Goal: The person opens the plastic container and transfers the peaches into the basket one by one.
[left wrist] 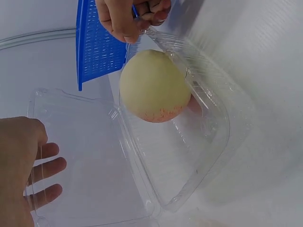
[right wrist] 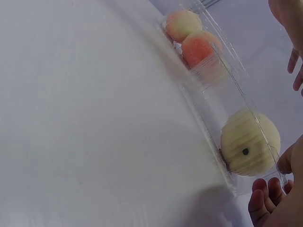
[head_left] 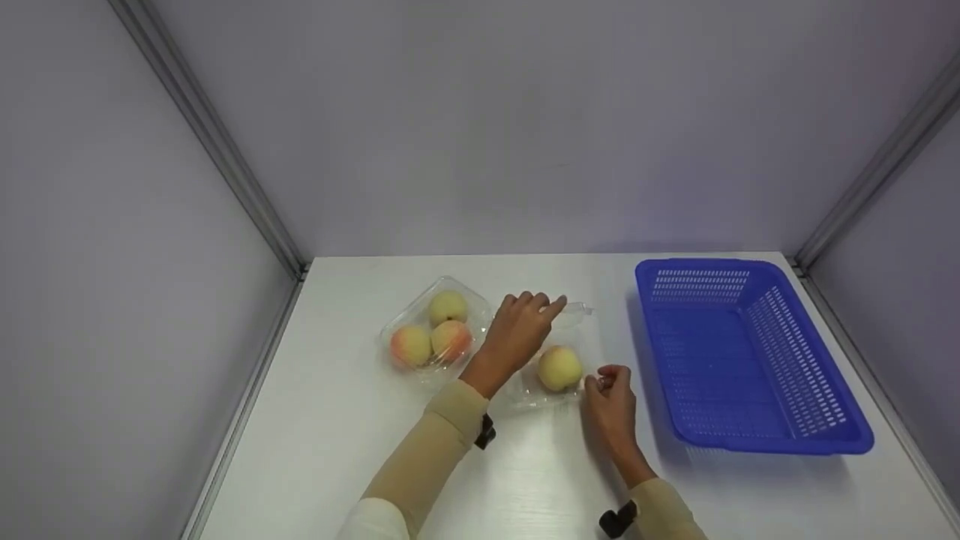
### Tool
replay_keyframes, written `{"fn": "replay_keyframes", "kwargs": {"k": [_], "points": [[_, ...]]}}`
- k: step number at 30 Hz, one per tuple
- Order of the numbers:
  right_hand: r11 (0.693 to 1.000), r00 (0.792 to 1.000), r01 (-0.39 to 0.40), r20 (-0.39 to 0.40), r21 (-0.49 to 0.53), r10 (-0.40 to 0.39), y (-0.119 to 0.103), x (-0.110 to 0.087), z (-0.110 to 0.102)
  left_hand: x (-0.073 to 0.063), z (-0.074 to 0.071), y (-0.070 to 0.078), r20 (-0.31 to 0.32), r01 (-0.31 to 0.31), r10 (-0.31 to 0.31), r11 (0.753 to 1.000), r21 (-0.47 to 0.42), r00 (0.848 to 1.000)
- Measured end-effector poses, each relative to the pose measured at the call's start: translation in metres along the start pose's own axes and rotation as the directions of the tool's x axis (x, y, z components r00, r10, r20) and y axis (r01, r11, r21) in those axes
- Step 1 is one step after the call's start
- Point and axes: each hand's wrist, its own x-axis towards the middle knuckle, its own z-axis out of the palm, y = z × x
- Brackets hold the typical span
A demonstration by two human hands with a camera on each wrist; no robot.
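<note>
My left hand (head_left: 517, 330) is grasping the clear lid (left wrist: 90, 156) near its outer edge, with the thumb on the near face and three fingers showing through the plastic from behind. The lid stands raised, joined along one side to the clear container (left wrist: 161, 165). My right hand (head_left: 613, 405) pinches that container's rim at the corner on its own side, thumb and fingertips closed on the edge. Between my two hands, inside the container, sits a single pale yellow peach (left wrist: 154, 85), blushed red on one side and with a small dark spot on it; it lies nearer my right hand, just beside the fingers.

To the left of my left hand, near its wrist, a second clear pack (head_left: 474, 296) holds three peaches (head_left: 451, 341), two of them well reddened. To the right of my right hand, apart from it, stands a blue basket (head_left: 720, 375) with slotted sides. Everything rests on the white desk (head_left: 322, 420). Beige sleeves (head_left: 420, 457) reach my wrists, each with a black strap piece (head_left: 486, 433) beside the cuff. Beyond my hands, past the far edge of the desk, rises a pale wall (head_left: 487, 150).
</note>
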Motion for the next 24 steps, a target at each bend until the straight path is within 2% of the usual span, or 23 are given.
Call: {"fn": "replay_keyframes", "kwargs": {"k": [3,16,24], "points": [[1.000,1.000,-0.016,0.010,0.022,0.015,0.000,-0.001,-0.001,0.002,0.001,-0.003,-0.002,0.000,0.000,1.000,0.010,1.000],[0.992,0.997,-0.066,0.057,0.108,0.060,-0.003,-0.003,-0.006,0.013,0.004,-0.015,0.021,0.070,-0.070,0.998,-0.004,0.997],[0.974,0.995,-0.098,0.053,0.202,0.088,-0.001,-0.004,-0.011,0.013,0.003,-0.017,0.062,0.104,-0.103,0.994,-0.015,0.993]]}}
